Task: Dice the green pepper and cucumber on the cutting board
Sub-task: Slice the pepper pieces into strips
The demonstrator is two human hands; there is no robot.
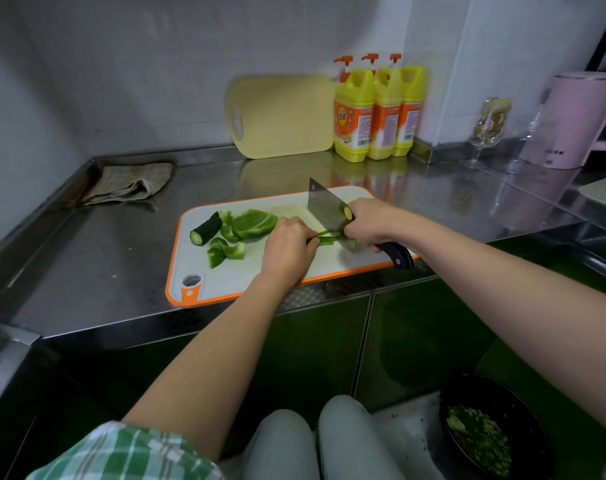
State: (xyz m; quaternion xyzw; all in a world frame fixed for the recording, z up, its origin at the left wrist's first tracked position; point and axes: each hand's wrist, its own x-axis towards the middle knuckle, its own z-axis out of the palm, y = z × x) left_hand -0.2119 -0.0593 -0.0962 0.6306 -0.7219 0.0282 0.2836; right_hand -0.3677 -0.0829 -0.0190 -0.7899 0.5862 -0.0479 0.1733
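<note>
A white cutting board point(222, 277) with an orange rim lies on the steel counter. At its left end lie a dark cucumber stub point(205, 229), a large green pepper piece point(253, 223) and several smaller pepper pieces point(225, 249). My left hand point(287, 245) holds down thin pepper strips point(326, 239) with curled fingers. My right hand point(367, 220) grips the black handle of a cleaver point(327, 211), whose blade meets the strips just right of my left fingers.
A yellow board point(284, 116) leans on the wall beside three yellow detergent bottles point(374, 112). A rag point(132, 183) lies at the back left. A glass point(488, 128) and pink kettle point(578, 119) stand right. A dark bowl point(495, 438) of chopped greens sits low right.
</note>
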